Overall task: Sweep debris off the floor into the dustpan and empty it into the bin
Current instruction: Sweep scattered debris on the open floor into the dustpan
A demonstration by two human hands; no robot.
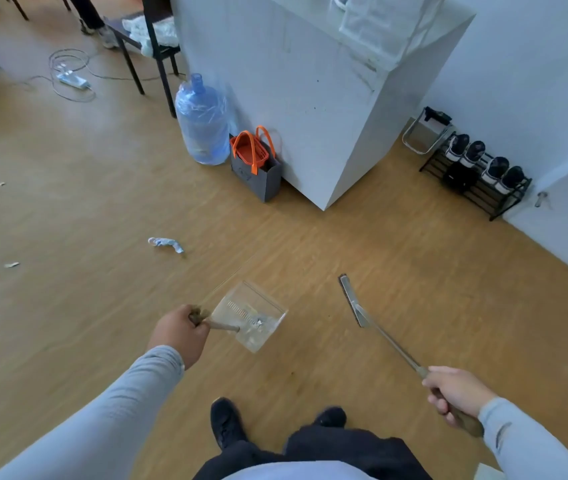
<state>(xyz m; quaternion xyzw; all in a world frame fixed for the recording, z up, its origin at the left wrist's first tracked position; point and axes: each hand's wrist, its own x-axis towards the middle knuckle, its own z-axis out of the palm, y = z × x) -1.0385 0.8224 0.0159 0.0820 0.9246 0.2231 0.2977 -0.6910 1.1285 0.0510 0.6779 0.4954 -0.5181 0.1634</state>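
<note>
Two small paper scraps (pixel 11 265) far left on the wooden floor (pixel 102 209), then a crumpled wrapper (pixel 166 244) nearer centre, all well apart from the tools. Left hand (pixel 180 336) curled tight round the handle of a clear dustpan (pixel 251 315), some litter already inside. Right hand (pixel 455 393) clenched on the broom (pixel 353 301) handle, head near the floor. Mid-sweep, probably; next, carrying both tools leftward to the wrapper. No bin in view.
</note>
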